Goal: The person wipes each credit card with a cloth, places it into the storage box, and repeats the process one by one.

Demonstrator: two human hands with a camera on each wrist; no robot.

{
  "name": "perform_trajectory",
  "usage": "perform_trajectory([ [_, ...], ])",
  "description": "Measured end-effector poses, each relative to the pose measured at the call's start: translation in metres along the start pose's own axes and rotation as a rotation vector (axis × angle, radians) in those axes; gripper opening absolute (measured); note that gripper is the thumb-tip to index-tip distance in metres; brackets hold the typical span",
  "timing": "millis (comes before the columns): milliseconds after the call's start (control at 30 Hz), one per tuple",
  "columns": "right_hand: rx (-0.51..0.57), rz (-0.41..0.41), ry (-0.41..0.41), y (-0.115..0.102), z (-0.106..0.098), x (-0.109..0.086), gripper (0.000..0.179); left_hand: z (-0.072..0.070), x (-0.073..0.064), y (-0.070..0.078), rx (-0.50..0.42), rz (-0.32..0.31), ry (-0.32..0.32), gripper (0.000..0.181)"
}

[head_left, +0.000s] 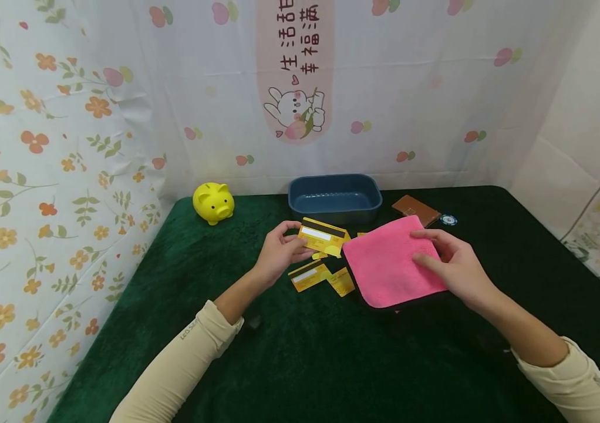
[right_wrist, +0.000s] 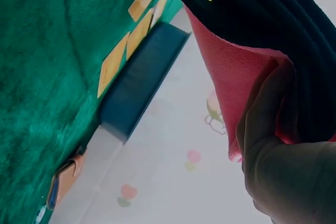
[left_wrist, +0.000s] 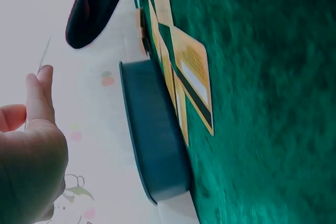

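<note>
My left hand point(head_left: 277, 251) pinches a yellow bank card point(head_left: 323, 236) with a black stripe and a white strip, held above the table. From the left wrist view the card point(left_wrist: 44, 54) appears nearly edge-on past the fingertips. My right hand point(head_left: 458, 267) grips a folded pink cloth point(head_left: 392, 264) with a dark border; in the right wrist view its dark layers point(right_wrist: 268, 19) hang together above the thumb. The cloth is raised beside the card. Beneath the hands several more yellow cards point(head_left: 307, 276) lie on the green tablecloth, some partly hidden.
A dark blue rectangular basin point(head_left: 334, 202) stands behind the cards. To its left sits a yellow piggy bank point(head_left: 213, 203). A brown wallet point(head_left: 415, 208) and a blue-and-white poker chip point(head_left: 448, 220) lie at the back right. Patterned curtains point(head_left: 411, 106) enclose the table.
</note>
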State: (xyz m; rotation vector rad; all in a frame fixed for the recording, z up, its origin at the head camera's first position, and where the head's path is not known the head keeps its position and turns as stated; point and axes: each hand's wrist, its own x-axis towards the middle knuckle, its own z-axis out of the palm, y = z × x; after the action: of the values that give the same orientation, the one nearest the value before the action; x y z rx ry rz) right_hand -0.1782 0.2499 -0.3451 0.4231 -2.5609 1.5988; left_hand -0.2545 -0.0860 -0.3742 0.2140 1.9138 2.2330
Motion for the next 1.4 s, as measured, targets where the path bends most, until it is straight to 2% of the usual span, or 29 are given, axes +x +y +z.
perform_trajectory([
  [100,-0.008,0.003,0.000,0.000,0.001,0.000,0.041,0.004,-0.002,0.000,-0.007,-0.017,0.006,0.029],
  [267,-0.018,-0.002,0.011,-0.001,0.002,0.000,0.041,0.009,-0.003,0.000,0.122,-0.007,0.040,0.025],
  [367,-0.018,-0.003,0.014,-0.001,0.002,0.000,0.042,0.010,-0.004,-0.001,0.147,-0.009,0.045,0.024],
  [633,-0.006,-0.007,0.031,0.001,-0.001,0.000,0.042,0.013,-0.008,0.001,0.047,-0.012,-0.070,0.027],
  [833,-0.006,-0.025,0.034,0.001,-0.002,0.001,0.040,0.014,-0.010,0.002,-0.021,-0.059,-0.107,0.029],
  [1033,0.027,-0.054,0.031,-0.002,-0.001,0.003,0.038,0.016,-0.013,0.004,-0.112,-0.091,-0.113,0.031],
  [1167,0.026,-0.067,0.058,-0.003,0.001,0.004,0.039,0.017,-0.015,0.006,-0.177,-0.105,-0.113,0.032],
  [1400,0.030,-0.064,0.105,-0.006,0.004,0.007,0.041,0.018,-0.018,0.008,-0.172,-0.103,-0.108,0.031],
])
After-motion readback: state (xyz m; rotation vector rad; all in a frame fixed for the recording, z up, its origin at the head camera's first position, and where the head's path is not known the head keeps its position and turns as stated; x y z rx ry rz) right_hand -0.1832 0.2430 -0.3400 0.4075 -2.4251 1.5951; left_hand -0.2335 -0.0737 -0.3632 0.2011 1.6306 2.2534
